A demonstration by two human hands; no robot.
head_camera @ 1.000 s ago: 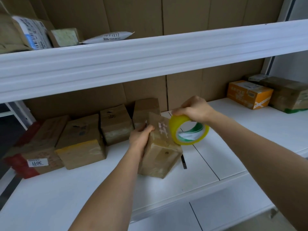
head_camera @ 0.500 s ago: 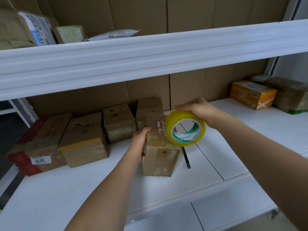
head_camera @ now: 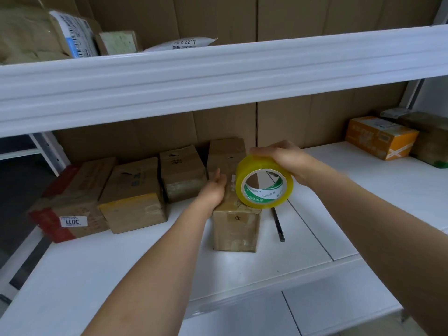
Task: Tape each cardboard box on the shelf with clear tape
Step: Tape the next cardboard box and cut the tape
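**Taping: front box in hand**

Left hand lay flat on the cardboard box at the shelf front. Right hand gripped the tape roll atop it. Taping apparently just starting; four boxes behind possibly pending.

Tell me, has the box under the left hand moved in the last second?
Yes. The box was tilted with its near end angled left; it now sits squarely, parallel to the shelf seam beside it.
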